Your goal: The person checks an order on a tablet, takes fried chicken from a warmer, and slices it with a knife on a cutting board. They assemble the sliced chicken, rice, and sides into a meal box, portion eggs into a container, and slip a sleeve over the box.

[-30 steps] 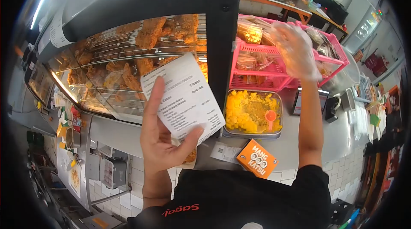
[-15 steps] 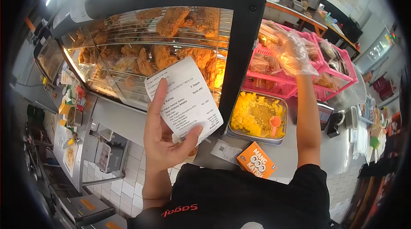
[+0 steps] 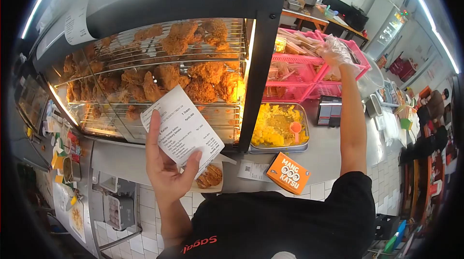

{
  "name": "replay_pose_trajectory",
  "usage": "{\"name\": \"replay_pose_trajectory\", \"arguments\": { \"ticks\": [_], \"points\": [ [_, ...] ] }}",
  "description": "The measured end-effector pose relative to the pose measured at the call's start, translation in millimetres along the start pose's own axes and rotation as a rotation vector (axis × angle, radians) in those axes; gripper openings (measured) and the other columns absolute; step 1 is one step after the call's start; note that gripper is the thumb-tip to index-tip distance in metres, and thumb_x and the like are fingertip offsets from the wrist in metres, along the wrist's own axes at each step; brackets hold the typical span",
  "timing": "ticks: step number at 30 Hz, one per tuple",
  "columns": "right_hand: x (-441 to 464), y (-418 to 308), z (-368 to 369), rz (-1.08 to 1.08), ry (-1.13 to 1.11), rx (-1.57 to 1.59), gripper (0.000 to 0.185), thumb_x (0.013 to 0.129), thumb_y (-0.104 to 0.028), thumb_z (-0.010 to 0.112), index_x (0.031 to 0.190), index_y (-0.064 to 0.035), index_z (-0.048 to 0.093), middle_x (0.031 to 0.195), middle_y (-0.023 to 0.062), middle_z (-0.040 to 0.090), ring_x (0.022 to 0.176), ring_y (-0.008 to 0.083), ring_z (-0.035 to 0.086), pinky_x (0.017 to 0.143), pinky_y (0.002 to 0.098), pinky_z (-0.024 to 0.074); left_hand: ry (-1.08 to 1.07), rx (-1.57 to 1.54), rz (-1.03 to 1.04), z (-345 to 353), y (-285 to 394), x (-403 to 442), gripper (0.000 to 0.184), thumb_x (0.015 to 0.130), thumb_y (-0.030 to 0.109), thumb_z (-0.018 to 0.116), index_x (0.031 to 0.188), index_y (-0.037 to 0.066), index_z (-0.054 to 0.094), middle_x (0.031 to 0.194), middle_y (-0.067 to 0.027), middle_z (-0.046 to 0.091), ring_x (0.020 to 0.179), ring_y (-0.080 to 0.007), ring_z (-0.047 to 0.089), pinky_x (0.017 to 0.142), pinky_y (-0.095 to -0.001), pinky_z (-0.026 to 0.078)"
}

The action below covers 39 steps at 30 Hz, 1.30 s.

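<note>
Holding a printed receipt (image 3: 186, 128) in the left hand (image 3: 166, 174), gripped with thumb over its lower edge, left of the frame's centre, in front of the display case (image 3: 270, 80). Reaching with the right hand (image 3: 336, 51), in a clear plastic glove, to the pink baskets (image 3: 297, 59) at upper right; fingers partly curled, impossible to tell whether around anything. Shifted rightward since a moment ago, leaving more of the wrapped packets (image 3: 299, 44) uncovered, so now working nearer the divider between baskets. Below, on the tabletop (image 3: 333, 150): yellow food (image 3: 270, 123) with an orange scoop (image 3: 296, 128), and an orange box (image 3: 288, 173) beside a second slip (image 3: 254, 171).
</note>
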State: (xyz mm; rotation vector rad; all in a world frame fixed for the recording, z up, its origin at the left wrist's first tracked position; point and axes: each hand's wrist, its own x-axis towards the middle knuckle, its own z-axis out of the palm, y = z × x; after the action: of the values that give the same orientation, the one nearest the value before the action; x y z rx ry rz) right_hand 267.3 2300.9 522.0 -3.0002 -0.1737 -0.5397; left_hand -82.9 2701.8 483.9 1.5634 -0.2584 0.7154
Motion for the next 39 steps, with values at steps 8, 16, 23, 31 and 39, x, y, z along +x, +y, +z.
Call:
{"name": "replay_pose_trajectory", "arguments": {
  "ticks": [8, 16, 23, 31, 39],
  "points": [
    [34, 7, 19, 0.018, -0.078, -0.301, 0.044, 0.078, -0.034, 0.065, 0.108, -0.0022, 0.070, 0.113, 0.0255, 0.065, 0.111, 0.0353, 0.062, 0.092, 0.0424, 0.0499, 0.041, -0.023, 0.012, -24, 2, -10, 0.086, 0.079, -0.011, 0.064, 0.151, -0.002, 0.017, 0.137, -0.0224, 0.046, 0.116, -0.0276, 0.059, 0.093, -0.0351, 0.052],
    [2, 73, -31, -0.486, 0.677, -0.363, 0.024, 0.092, -0.021, 0.061, 0.113, -0.0099, 0.067, 0.081, 0.0111, 0.066, 0.077, 0.0305, 0.064, 0.070, 0.0419, 0.0503, 0.177, -0.053, 0.026, -72, -6, -16, 0.084, 0.079, -0.013, 0.061, 0.151, -0.003, 0.018, 0.137, -0.0234, 0.046, 0.118, -0.0277, 0.057, 0.096, -0.0356, 0.049],
    [-221, -102, -51, -0.515, -0.151, 1.078, 0.022, 0.088, -0.027, 0.068, 0.097, -0.0073, 0.067, 0.083, 0.0057, 0.065, 0.073, 0.0205, 0.062, 0.063, 0.0301, 0.0484, 0.220, -0.125, -0.009, -114, -32, -13, 0.084, 0.080, -0.013, 0.062, 0.151, -0.001, 0.020, 0.132, -0.0216, 0.054, 0.118, -0.0240, 0.058, 0.096, -0.0342, 0.049],
    [-310, -301, 41, -0.611, -0.625, 0.597, 0.025, 0.090, -0.024, 0.063, 0.111, -0.0112, 0.066, 0.107, 0.0100, 0.065, 0.100, 0.0283, 0.061, 0.090, 0.0396, 0.0487, 0.092, -0.266, -0.125, -141, -58, -12, 0.084, 0.079, -0.013, 0.062, 0.151, -0.001, 0.021, 0.134, -0.0215, 0.053, 0.121, -0.0245, 0.057, 0.097, -0.0347, 0.048],
    [-308, -291, 24, -0.363, -0.637, 0.531, 0.035, 0.082, -0.017, 0.072, 0.116, -0.0096, 0.065, 0.112, 0.0103, 0.065, 0.104, 0.0273, 0.063, 0.089, 0.0366, 0.0518, -0.085, -0.417, -0.208, -139, -76, -13, 0.089, 0.079, -0.010, 0.067, 0.152, 0.000, 0.018, 0.144, -0.0193, 0.041, 0.130, -0.0244, 0.048, 0.102, -0.0357, 0.045]
  ]
}}
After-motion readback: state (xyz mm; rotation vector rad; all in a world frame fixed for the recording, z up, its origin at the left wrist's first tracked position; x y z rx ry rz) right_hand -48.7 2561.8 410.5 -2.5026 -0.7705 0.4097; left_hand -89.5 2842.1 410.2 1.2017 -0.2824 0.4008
